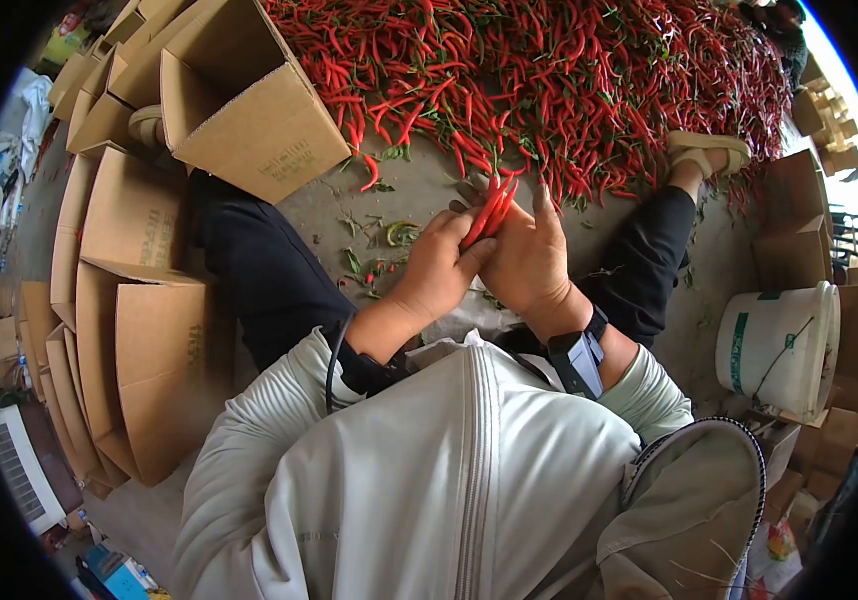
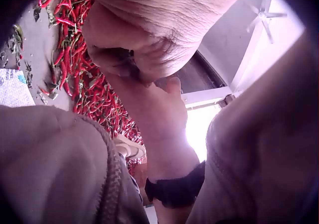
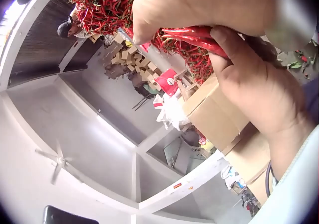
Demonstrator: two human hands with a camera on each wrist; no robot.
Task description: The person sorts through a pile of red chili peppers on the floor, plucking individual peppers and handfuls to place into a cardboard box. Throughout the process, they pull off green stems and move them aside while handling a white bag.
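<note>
In the head view, my left hand grips a small bunch of red chili peppers, its thumb lying across their lower part. My right hand is beside it, palm showing and thumb stretched upward, with the peppers against its inner side. Seen from the right wrist, the peppers lie under the left thumb, while the right hand spans above them. In the left wrist view, the left hand overlaps the right hand, and the peppers are hidden.
A large heap of red chili peppers covers the floor ahead. An open cardboard box stands front left, with more boxes along the left. A white bucket is at the right. Leaves and pepper bits litter the floor between the legs.
</note>
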